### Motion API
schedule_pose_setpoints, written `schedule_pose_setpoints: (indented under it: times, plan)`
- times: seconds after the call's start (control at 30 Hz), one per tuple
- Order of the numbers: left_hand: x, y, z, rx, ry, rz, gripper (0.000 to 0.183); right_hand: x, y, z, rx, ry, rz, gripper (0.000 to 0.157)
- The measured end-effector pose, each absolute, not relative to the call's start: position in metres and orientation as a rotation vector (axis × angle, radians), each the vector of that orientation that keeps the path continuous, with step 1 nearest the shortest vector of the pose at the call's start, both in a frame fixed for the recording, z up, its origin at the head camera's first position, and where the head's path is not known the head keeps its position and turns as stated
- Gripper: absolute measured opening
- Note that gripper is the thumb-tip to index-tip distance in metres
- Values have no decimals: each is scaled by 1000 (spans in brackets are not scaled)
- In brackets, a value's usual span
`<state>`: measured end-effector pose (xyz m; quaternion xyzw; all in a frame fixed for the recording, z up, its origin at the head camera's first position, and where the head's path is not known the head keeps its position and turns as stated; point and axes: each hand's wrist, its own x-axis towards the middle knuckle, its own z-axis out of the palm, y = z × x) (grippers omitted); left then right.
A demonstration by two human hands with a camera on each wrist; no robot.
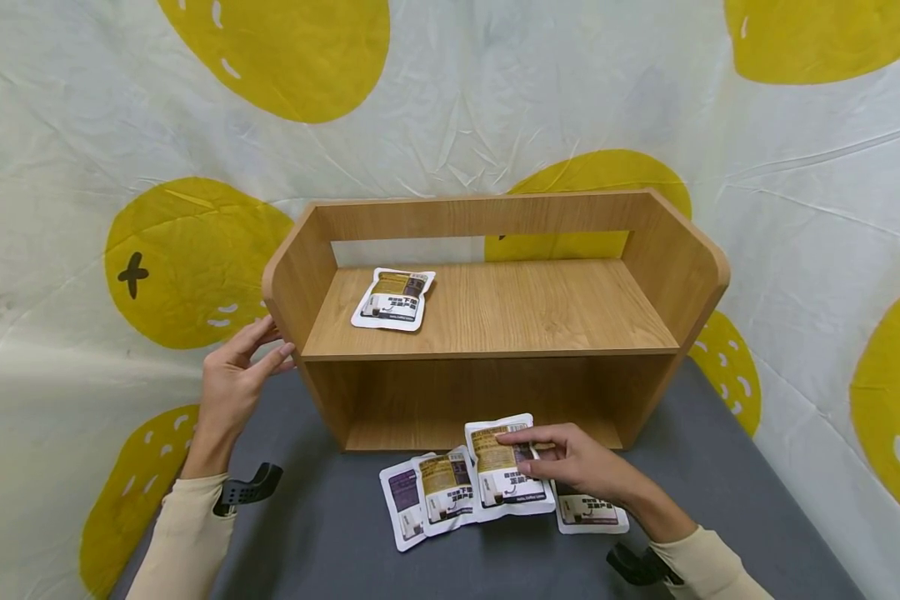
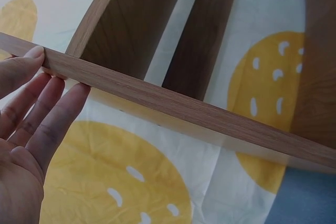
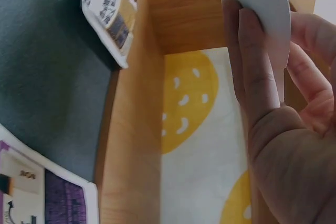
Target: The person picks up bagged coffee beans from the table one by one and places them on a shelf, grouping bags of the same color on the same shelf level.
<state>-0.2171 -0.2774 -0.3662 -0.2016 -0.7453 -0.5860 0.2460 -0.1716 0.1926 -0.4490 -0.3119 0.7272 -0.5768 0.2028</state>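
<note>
R hand [image 1: 572,457] nearly closed, thumb + fingers pinching a white packet [image 1: 495,477] just in front of wooden shelf [image 1: 547,308] at its 6 o'clock. L hand [image 1: 234,379] mostly open, fingers fairly straight, thumb + fingertips touching shelf's side panel [image 1: 292,283] @ 9. On tbl [image 1: 315,533]: 2 pkts [image 1: 444,493] approx 7 o'clock, 1 pkt [image 1: 588,510] @ 5, partly behind R hand. Another pkt [image 1: 392,302] flat on upper deck [image 1: 510,321], 9 o'clock side.
</note>
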Motion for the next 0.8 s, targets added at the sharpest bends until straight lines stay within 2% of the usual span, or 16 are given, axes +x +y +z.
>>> schedule_pose_setpoints:
  times: [0.8]
  plan:
    - [-218, -278, -366, -590, -2015, -1608, 56, -167, 187, -395, -911, 2125, -1629, 39]
